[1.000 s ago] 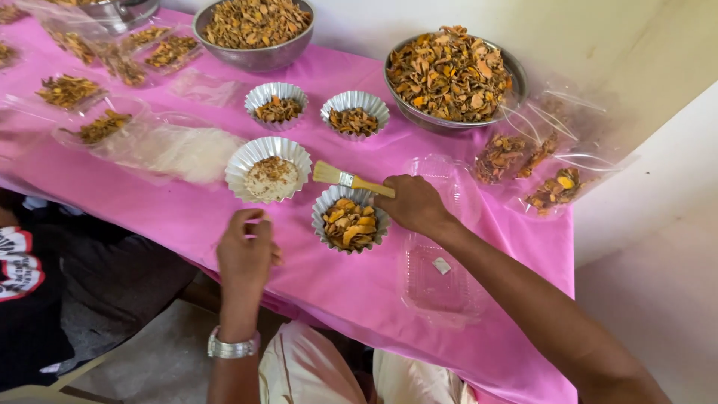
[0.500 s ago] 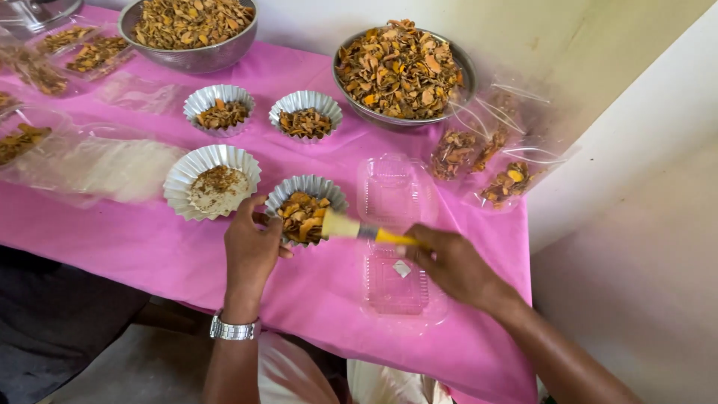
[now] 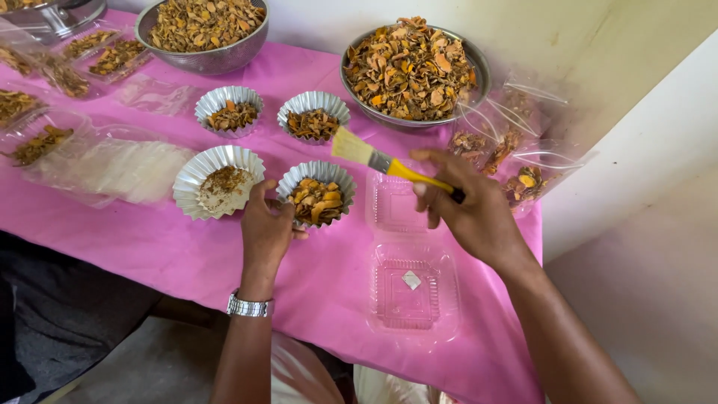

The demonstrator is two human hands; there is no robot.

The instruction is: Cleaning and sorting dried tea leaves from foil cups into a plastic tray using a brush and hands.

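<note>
Your left hand [image 3: 267, 228] rests on the pink-covered desk [image 3: 149, 251], its fingers curled against the near rim of a small fluted foil cup filled with orange and brown dried slices [image 3: 317, 196], touching it but not lifting it. That cup sits near the middle of the desk, just right of a wider fluted foil cup holding pale brown crumbs [image 3: 218, 180], and just left of an open clear plastic hinged box [image 3: 410, 258] that lies flat with both halves up. A metal-link wristwatch [image 3: 250, 305] sits on your left wrist.

Your right hand [image 3: 470, 212] is raised above the far half of the plastic box, fingers clenched on the yellow handle of a flat paintbrush with pale bristles [image 3: 372, 156]. The brush slants up and to the left, its bristles hanging in the air between the filled cup and a large steel bowl heaped with dried orange-brown pieces [image 3: 408, 69], touching neither.

Behind the cup under your left hand stand two more small fluted foil cups [image 3: 313, 114] of dark dried bits, side by side. A second large steel bowl [image 3: 200, 28] stands at the far edge. Clear plastic bags with dried pieces [image 3: 516, 161] lie by the wall on the right, and more filled clear packets [image 3: 52, 97] are spread across the left of the desk.
</note>
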